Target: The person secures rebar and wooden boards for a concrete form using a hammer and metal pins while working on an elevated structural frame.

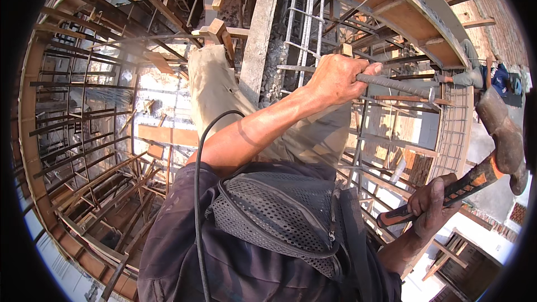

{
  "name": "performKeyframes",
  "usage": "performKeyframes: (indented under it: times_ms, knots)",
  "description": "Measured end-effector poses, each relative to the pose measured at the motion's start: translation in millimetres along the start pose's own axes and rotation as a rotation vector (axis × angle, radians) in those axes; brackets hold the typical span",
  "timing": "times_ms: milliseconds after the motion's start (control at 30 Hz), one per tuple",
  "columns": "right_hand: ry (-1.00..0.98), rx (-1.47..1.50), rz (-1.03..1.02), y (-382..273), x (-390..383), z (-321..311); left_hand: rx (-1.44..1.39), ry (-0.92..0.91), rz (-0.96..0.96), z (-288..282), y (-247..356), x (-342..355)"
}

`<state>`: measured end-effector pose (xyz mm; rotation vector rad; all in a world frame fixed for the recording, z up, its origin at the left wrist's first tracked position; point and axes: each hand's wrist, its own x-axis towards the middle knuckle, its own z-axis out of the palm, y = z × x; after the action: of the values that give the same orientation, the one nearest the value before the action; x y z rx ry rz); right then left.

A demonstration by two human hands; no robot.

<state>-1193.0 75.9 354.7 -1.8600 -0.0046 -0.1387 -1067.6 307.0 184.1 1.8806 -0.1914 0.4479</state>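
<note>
My left hand (337, 78) grips a ribbed steel bar (397, 86) that sticks out to the right at the upper middle of the view. My right hand (432, 204) holds the orange and black handle of a hammer (498, 140) at the lower right; its rusty brown head is raised near the right rim. Behind the left hand stands a vertical rebar cage (306, 17) with horizontal ties. My khaki trouser leg (215, 86) and dark shirt with a mesh pouch (274, 215) fill the centre.
Curved wooden formwork (414, 19) rings the work spot, with timber props and scaffolding bars (84, 134) dropping away at the left. A thick concrete post (258, 33) rises beside the cage. Another person's legs (470, 75) show at the far right by a brick wall. A black cable (198, 190) runs down my chest.
</note>
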Motion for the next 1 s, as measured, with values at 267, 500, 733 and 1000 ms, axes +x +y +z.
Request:
performKeyframes:
  times_ms: [267,500,733,1000]
  knots:
    - [-0.020,0.173,-0.345,-16.1,17.0,15.5,-0.021,-0.004,-0.003,-5.9,-2.5,0.0]
    - [-0.087,-0.187,0.187,19.2,-2.3,2.5,-0.063,0.026,-0.050,-32.0,-5.1,-12.8]
    - [-0.003,0.037,-0.193,5.0,21.1,-6.5,-0.009,-0.111,0.235,-27.4,-10.1,-94.5]
    - [0.047,0.060,-0.101,14.8,13.2,9.2,-0.065,-0.483,0.375,-8.7,-10.9,-128.5]
